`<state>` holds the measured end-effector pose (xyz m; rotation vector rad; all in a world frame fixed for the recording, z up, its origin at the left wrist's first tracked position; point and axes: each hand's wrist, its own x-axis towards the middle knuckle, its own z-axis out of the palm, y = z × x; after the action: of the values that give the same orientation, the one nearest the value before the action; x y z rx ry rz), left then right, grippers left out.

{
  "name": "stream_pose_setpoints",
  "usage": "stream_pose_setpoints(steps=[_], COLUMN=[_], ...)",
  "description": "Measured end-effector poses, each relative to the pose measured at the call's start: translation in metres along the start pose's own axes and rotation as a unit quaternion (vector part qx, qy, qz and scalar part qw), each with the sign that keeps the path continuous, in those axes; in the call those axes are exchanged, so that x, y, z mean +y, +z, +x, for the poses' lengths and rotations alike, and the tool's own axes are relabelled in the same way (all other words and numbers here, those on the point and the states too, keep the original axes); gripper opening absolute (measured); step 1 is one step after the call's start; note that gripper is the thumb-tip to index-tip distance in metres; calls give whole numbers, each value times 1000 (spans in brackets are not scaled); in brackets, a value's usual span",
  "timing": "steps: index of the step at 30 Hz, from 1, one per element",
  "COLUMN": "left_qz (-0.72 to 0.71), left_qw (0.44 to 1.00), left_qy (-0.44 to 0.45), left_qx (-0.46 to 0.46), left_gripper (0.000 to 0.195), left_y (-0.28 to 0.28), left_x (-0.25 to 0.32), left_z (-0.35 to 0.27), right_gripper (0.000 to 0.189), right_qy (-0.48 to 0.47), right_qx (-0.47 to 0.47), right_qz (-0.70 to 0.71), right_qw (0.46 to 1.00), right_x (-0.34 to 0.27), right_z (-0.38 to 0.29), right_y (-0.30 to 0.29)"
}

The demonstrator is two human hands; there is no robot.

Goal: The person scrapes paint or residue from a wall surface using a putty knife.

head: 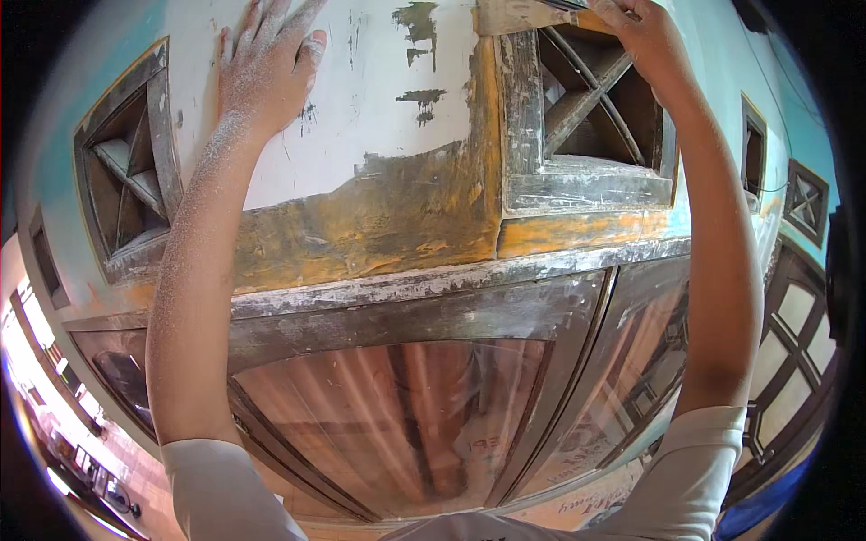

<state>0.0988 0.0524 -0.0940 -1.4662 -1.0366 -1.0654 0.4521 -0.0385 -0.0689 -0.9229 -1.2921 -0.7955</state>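
Observation:
My left hand (267, 74), coated in white dust, lies with fingers apart against the white-coated part of the wall (352, 122). The fingertips reach the upper picture edge. My right hand (646, 40) is up at the top edge with fingers curled around the dark end of a flat, tan-grey, blade-like piece (517, 15). That piece is partly cut off, so its exact kind is unclear. It overlaps the top of a worn wooden vent frame (588, 186) with crossed bars. Bare brown and ochre patches (406, 203) show below and within the white coat.
A paint-flecked wooden ledge (406, 280) runs below the wall patch. Under it are wood-framed glass panes (399, 406) with curtains behind. Another crossed-bar vent (128, 176) is at left. A wooden door (788, 338) stands at right, with thin cables (771, 74) on the wall above it.

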Motion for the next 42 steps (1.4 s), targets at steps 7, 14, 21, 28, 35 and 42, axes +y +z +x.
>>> stream_pose_setpoints(steps=[7,14,21,28,35,42], left_qz=[-8,-12,-10,23,-11,-5], left_qw=[1000,1000,1000,970,1000,987], left_qy=[-3,0,-2,126,-6,119], left_qx=[7,26,14,206,-25,108], left_gripper=[58,58,58,54,60,58], left_y=[-2,-2,5,46,10,39], left_x=[6,11,5,-35,-4,-14], left_z=[-3,-7,-7,3,-17,-67], right_gripper=[37,36,33,33,39,37], right_qy=[0,-18,-47,-50,-56,110], right_qx=[16,5,-10,-18,-50,-243], right_qz=[-12,5,-53,-85,-114,-50], right_qw=[1000,1000,997,995,991,962], right_x=[5,17,10,7,13,37], right_z=[0,4,-10,-7,-36,-164], right_y=[-2,0,-2,0,-2,-37])
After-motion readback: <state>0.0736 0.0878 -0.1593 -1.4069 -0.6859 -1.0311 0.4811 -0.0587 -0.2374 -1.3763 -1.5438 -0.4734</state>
